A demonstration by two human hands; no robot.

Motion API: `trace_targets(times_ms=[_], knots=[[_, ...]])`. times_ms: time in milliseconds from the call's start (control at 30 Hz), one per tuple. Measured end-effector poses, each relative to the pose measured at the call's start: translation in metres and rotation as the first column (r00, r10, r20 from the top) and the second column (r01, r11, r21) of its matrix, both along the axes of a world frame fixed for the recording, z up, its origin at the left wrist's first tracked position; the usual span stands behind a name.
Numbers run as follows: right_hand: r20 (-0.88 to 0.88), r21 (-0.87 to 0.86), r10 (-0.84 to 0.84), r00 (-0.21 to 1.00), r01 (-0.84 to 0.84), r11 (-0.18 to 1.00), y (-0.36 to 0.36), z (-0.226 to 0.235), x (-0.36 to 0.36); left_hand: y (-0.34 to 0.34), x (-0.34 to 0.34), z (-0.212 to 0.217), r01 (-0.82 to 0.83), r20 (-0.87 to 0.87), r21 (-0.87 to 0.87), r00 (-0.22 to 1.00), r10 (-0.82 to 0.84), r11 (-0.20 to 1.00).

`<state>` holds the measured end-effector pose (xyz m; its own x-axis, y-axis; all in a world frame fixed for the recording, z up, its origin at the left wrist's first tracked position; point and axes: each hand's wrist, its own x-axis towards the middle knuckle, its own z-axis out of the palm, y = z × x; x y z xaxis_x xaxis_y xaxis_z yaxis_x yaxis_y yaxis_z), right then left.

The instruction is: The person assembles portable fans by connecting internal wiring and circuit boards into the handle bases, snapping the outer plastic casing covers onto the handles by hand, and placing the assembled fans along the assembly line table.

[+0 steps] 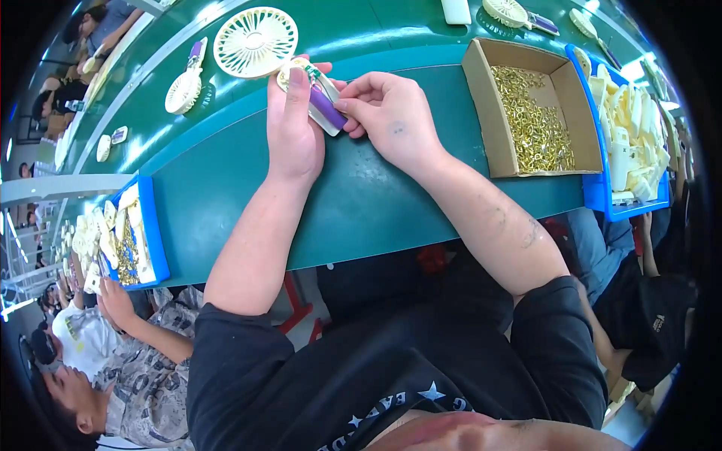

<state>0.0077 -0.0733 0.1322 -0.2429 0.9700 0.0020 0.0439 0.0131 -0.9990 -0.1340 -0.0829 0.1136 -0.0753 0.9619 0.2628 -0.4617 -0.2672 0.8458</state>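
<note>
My left hand point(297, 139) is closed around the opened handle of a cream handheld fan, its thumb lying along the top. In the handle sit a purple cylindrical battery point(323, 107) and a small green circuit board point(314, 71). My right hand point(398, 120) pinches at the lower end of the handle, beside the battery; what lies between its fingertips is hidden. Just beyond my left hand is a round cream fan grille point(256, 43). Whether it joins the handle I cannot tell.
To the right stand a cardboard box point(489, 113) of small brass-coloured parts and a blue bin point(594, 188) of cream plastic parts. Another blue bin point(154, 233) is at the left, near a co-worker's hand point(119, 307). Beyond the table, more fans point(184, 90) lie on a green surface.
</note>
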Motion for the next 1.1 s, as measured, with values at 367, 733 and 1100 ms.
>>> trace_targets(times_ms=[367,733,1100], knots=[[0.32,0.541,-0.205,0.925,-0.001,0.841,-0.004,-0.011,-0.004,0.001,-0.003,0.001,-0.034,-0.004,0.022,0.999,0.034,0.999],[0.179,0.214,-0.097,0.979,0.057,0.975,0.002,-0.009,0.002,-0.001,0.012,-0.004,-0.028,-0.039,0.064,0.999,0.031,0.998],[0.241,0.329,-0.13,0.962,0.045,0.943,0.0,-0.017,-0.001,-0.001,0.016,-0.006,-0.112,-0.018,0.102,0.993,0.115,0.988]])
